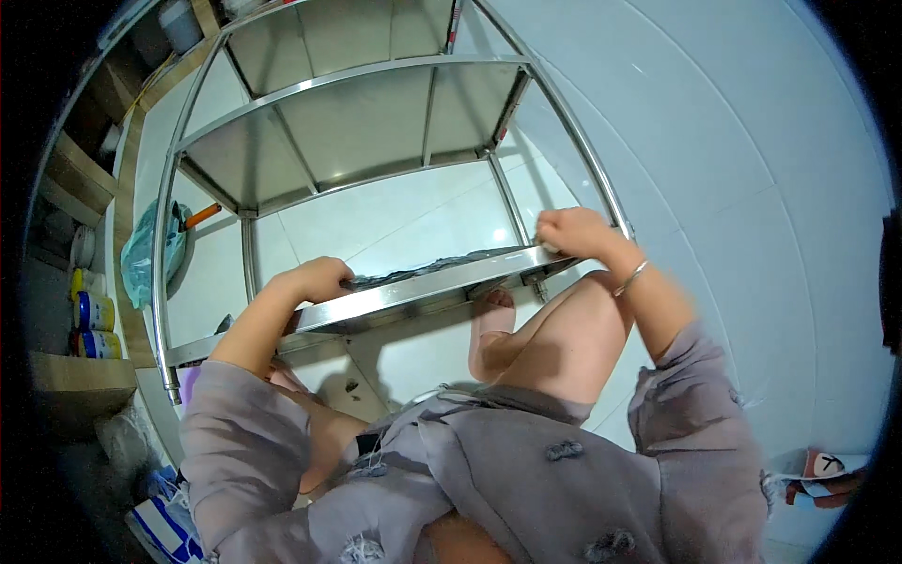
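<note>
A teal plastic bag (141,258) lies at nine o'clock; inward, a person's left hand (324,279), its grip impossible to tell, rests on the lower shelf (404,299) of a central stainless-steel rack (362,122); at two o'clock, the right hand (573,233) clenches, any contents hidden.

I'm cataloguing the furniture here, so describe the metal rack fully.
The rack looks like shiny bare metal, with round tubular posts and three visible shelves, two ribbed with crossbars. It fills much of the upper picture, its top cut off; whether it's upright or tipped is unclear. The left hand is at the nearest shelf's edge, the right hand at its right end; dark wrinkled material runs along that edge.
</note>
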Motion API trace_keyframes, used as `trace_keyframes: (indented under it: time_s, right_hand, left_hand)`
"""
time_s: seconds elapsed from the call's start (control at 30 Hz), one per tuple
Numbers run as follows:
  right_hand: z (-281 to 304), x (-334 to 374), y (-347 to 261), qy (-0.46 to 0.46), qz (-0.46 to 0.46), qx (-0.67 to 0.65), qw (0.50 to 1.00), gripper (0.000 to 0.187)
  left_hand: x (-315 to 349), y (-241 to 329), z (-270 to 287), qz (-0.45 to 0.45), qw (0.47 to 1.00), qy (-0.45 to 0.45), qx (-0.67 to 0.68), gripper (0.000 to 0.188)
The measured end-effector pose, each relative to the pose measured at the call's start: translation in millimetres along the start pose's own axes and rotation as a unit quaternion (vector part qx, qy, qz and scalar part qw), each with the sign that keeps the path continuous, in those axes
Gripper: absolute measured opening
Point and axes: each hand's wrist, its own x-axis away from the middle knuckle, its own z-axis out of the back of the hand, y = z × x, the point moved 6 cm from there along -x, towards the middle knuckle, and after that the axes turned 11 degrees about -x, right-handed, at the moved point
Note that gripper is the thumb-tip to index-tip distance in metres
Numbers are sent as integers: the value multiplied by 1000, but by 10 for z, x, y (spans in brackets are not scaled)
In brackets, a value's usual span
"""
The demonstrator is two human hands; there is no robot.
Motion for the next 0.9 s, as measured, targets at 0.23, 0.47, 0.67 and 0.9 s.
trace_keyframes:
  time_s: [0.23,0.47,0.67,0.9]
  right_hand:
    - [-465,189,-1605,247,356,-54,900,16]
    - [63,336,-118,193,151,-15,969,21]
    - [75,263,-55,171,97,-12,980,27]
    - [-316,-93,-881,59,171,-41,983,29]
  left_hand:
    - [49,219,226,23,999,-25,-19,27]
    - [360,887,766,-90,965,166,180,22]
    - [214,764,368,12,968,-39,247,59]
    - [-112,245,88,-34,972,-59,225,24]
